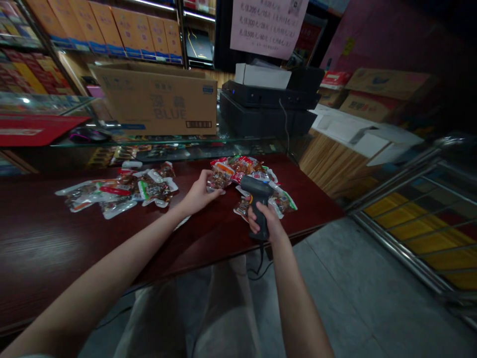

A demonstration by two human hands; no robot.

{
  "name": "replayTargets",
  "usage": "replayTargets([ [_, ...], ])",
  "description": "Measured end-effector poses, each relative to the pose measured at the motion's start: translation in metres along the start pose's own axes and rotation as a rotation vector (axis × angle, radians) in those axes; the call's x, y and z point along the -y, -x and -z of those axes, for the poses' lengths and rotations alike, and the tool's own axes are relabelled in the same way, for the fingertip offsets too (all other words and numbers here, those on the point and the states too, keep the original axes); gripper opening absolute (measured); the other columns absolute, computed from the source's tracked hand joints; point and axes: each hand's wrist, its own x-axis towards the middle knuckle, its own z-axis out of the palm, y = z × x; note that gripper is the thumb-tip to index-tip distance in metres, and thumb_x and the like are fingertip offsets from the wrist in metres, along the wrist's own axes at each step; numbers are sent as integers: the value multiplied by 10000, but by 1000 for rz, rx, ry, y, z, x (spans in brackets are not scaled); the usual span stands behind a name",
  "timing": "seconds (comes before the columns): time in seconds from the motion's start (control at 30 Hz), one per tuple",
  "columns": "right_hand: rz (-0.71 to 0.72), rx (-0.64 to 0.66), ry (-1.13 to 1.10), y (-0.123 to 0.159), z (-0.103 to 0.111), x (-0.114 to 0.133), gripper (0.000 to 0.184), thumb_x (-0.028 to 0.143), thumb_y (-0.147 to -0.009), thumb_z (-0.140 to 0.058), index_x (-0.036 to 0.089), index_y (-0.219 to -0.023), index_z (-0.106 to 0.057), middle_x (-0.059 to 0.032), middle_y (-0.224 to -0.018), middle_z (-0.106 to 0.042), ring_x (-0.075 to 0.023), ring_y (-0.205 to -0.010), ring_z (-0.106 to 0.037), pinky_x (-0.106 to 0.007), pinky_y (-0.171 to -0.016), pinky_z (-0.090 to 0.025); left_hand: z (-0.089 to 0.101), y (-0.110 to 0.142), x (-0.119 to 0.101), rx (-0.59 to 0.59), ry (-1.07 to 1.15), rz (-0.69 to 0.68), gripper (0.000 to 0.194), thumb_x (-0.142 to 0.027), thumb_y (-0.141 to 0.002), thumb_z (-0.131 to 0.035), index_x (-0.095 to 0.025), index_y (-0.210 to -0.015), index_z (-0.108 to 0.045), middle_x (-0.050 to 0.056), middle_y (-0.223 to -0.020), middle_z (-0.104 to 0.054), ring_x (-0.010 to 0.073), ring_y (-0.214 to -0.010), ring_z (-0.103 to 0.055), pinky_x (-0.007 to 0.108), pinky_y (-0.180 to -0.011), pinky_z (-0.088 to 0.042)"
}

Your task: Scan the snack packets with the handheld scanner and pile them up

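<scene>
My right hand (264, 222) grips a black handheld barcode scanner (257, 196) by its handle, and a cable runs down from its base. The scanner head is over a heap of small vacuum-sealed snack packets (249, 171). My left hand (199, 195) is closed around one clear, red-labelled snack packet (219, 179) at the near left of that heap. A second heap of similar packets (119, 191) lies further left. Both heaps rest on a dark red wooden counter (74, 238).
A brown cardboard box (152, 102) and black electronic equipment (266, 107) stand on a glass display case behind the counter. Boxed goods fill the shelves (108, 30). A metal railing (402, 233) and grey floor (354, 283) lie to the right.
</scene>
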Motion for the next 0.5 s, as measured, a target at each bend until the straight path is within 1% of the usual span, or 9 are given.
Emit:
replayTargets([
  [0.07,-12,1,4,0,0,0,399,429,-801,-666,184,-1091,-544,94,-560,-499,-45,-311,-363,-178,-299,-338,5,9,4,18,-20,34,474,-326,-776,-685,-209,-1139,-402,72,-1090,-668,194,-958,-671,353,-872,-513],
  [0.13,-28,1,20,0,0,1,389,421,-792,-677,185,-1072,-546,97,-557,-491,-41,-313,-357,-174,-301,-339,7,13,8,8,-22,63,478,-318,-779,-679,-208,-1150,-398,75,-1105,-666,195,-974,-669,355,-881,-510],
  [0.23,-51,1,49,0,0,2,367,426,-789,-679,184,-1030,-545,99,-559,-488,-34,-316,-348,-170,-306,-345,7,14,11,-13,0,59,482,-326,-775,-684,-200,-1146,-403,90,-1145,-653,200,-998,-665,352,-893,-507],
  [0.37,-67,-10,58,0,0,2,348,431,-784,-687,190,-984,-535,100,-553,-486,-30,-314,-342,-161,-302,-333,6,14,8,-12,2,56,515,-340,-766,-708,-179,-1161,-419,100,-1112,-667,215,-970,-670,352,-856,-520],
  [0.5,-86,0,57,-1,0,2,347,431,-777,-694,188,-968,-536,99,-548,-484,-27,-309,-343,-159,-306,-331,5,16,4,-21,-14,66,546,-343,-762,-715,-169,-1186,-418,129,-1163,-658,235,-1020,-664,373,-879,-519],
])
